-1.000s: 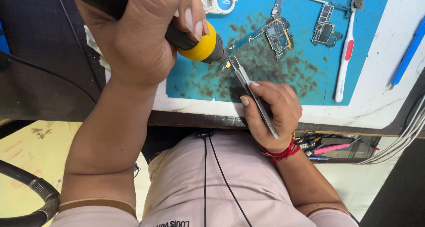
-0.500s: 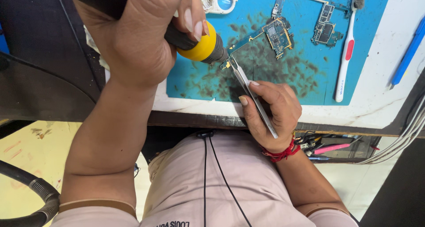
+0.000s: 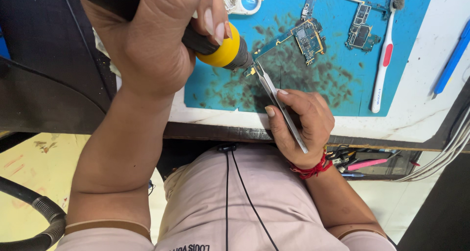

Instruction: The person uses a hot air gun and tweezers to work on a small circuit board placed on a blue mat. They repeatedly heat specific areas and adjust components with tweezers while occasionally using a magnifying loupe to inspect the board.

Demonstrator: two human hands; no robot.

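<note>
A white bench [image 3: 416,84] carries a stained blue mat [image 3: 338,50] along its near edge. The left hand [image 3: 152,40] is clenched around a black tool with a yellow collar [image 3: 223,48], its tip at the corner of a small circuit board [image 3: 306,38] mid-mat. The right hand [image 3: 301,121] pinches steel tweezers [image 3: 274,92], their points meeting that same corner. Nothing has shifted over the last second: both hands hold steady. A toothbrush [image 3: 384,60] lies towards the mat's right edge.
</note>
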